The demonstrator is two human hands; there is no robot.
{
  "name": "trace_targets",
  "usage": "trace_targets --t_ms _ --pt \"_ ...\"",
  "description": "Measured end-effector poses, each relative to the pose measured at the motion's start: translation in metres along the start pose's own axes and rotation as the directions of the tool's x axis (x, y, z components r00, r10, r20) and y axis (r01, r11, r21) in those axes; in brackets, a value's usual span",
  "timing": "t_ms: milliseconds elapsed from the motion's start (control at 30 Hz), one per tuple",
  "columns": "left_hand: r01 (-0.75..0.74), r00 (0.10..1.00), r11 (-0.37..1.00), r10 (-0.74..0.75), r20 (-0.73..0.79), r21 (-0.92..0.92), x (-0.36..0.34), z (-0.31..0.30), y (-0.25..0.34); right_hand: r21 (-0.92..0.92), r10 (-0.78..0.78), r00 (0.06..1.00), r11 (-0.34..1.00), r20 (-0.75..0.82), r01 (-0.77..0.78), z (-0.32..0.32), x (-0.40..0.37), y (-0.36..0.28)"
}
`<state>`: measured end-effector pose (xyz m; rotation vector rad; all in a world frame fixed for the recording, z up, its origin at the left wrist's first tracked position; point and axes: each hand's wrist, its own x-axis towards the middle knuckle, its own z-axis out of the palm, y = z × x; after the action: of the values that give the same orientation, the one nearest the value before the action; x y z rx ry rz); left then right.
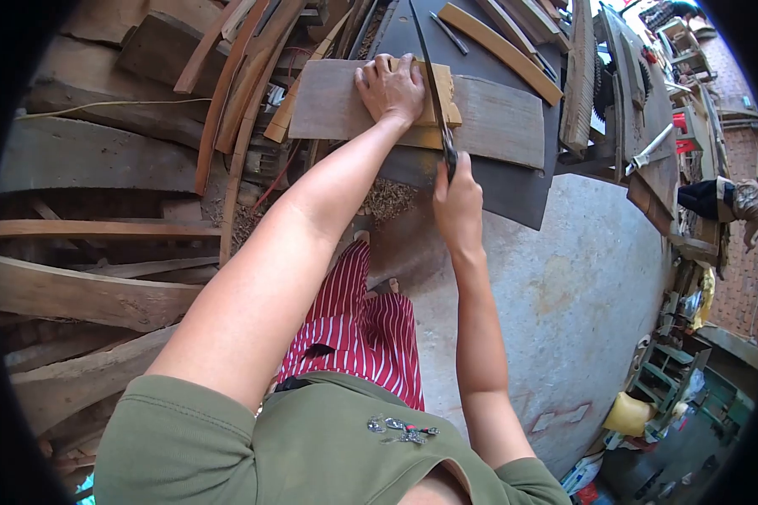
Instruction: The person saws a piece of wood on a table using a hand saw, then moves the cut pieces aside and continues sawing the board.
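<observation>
Saw (428, 71) sits in the right hand (458, 206), whose grip is closed around the dark handle (451, 163), the blade (437, 105) crossing a yellowish wood block (451, 97) just beside the left hand (393, 91). That hand's grip lies spread over the block; whether it clasps the wood cannot be told. The block rests on a grey-brown board (501, 122), which lies across the dark worktop (512, 200). A curved wooden strip (501, 52) lies beyond the board, near a thin pen-like tool (449, 34).

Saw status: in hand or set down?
In hand: the right hand is closed around the saw's handle, its blade crossing the yellowish wood block. Whether it has cut in, I cannot tell.
</observation>
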<state>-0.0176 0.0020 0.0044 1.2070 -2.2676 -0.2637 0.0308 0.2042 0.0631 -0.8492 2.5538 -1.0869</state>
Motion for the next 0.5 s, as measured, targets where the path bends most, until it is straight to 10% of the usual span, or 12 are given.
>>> trace_targets --t_ms 333,500 --pt "0.000 1.000 1.000 -0.001 0.016 0.016 -0.002 -0.002 -0.001 0.121 0.118 0.993 0.986 0.003 -0.117 -0.047 -0.127 -0.010" --pt "0.001 1.000 1.000 -0.001 0.007 0.006 -0.002 0.000 -0.001 0.000 0.017 1.000 1.000 0.002 -0.017 -0.018 -0.031 -0.009"
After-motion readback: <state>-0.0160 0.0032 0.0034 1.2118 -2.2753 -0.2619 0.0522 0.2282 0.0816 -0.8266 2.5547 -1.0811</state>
